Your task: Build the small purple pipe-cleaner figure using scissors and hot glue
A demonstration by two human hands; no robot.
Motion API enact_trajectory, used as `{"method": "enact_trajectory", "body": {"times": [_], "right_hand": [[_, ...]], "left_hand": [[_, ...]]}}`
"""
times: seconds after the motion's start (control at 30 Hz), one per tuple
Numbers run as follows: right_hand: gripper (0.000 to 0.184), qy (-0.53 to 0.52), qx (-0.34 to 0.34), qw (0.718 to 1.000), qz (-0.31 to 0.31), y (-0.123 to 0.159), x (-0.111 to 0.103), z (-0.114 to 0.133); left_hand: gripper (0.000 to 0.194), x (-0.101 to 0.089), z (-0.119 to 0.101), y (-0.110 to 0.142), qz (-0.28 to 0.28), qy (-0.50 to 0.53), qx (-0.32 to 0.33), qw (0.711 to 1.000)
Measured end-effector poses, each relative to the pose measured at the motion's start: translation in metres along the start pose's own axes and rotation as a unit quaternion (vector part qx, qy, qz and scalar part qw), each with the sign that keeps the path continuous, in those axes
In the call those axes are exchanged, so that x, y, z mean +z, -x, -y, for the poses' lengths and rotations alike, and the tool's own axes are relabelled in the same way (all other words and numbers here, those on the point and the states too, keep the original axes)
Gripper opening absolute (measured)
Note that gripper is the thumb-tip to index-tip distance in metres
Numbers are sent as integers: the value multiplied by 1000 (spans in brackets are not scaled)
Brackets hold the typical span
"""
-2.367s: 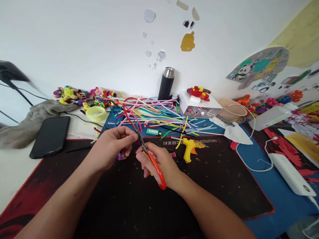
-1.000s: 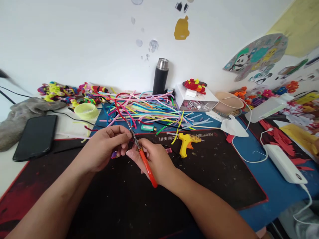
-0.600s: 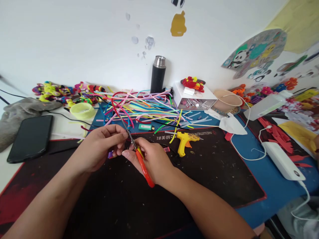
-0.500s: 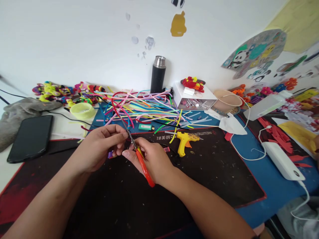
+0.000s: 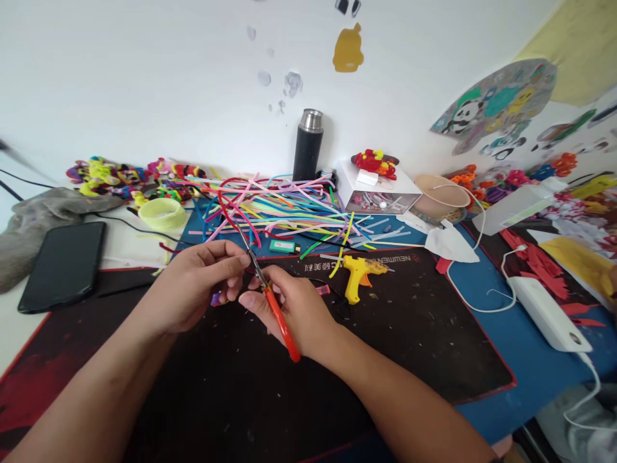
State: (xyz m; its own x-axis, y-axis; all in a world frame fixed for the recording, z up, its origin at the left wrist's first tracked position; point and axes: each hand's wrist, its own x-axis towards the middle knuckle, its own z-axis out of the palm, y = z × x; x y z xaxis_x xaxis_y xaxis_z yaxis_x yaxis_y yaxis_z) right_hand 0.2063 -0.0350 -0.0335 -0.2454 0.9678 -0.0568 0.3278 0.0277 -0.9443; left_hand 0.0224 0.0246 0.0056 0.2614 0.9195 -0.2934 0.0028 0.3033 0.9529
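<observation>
My right hand [image 5: 299, 308] is wrapped round the red handle of a pair of scissors [image 5: 279, 321]. Their metal blades point up and away, right beside the fingertips of my left hand [image 5: 200, 283]. The left thumb and forefinger are pinched together, and what they hold is hidden behind the fingers. A small purple piece [image 5: 215, 299] shows just under the left hand; I cannot tell whether it is held. Behind both hands lies a wide heap of coloured pipe cleaners [image 5: 289, 209]. To the right of my right hand a yellow glue gun [image 5: 359, 276] lies on the black mat [image 5: 395, 347].
A black flask [image 5: 308, 148] stands by the wall, with a white box [image 5: 376, 190] to its right. At left are a black phone [image 5: 62, 267] and a roll of yellow-green tape [image 5: 162, 214]. A white power bank [image 5: 549, 315] with cables lies on the right.
Across the frames my head's view shifts, so the whole scene slides left and up, then slightly back. Both hands stay together, and the scissors' handles now sit closer than half a second ago.
</observation>
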Motion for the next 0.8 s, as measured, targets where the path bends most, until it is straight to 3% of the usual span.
{"method": "enact_trajectory", "body": {"times": [0.3, 0.8], "right_hand": [[48, -20, -3, 1000, 12, 0, 0, -2], [51, -5, -13, 1000, 9, 0, 0, -4]], "left_hand": [[31, -1, 0, 2, -14, -20, 36, 999], [31, -3, 4, -3, 6, 11, 27, 1000]]}}
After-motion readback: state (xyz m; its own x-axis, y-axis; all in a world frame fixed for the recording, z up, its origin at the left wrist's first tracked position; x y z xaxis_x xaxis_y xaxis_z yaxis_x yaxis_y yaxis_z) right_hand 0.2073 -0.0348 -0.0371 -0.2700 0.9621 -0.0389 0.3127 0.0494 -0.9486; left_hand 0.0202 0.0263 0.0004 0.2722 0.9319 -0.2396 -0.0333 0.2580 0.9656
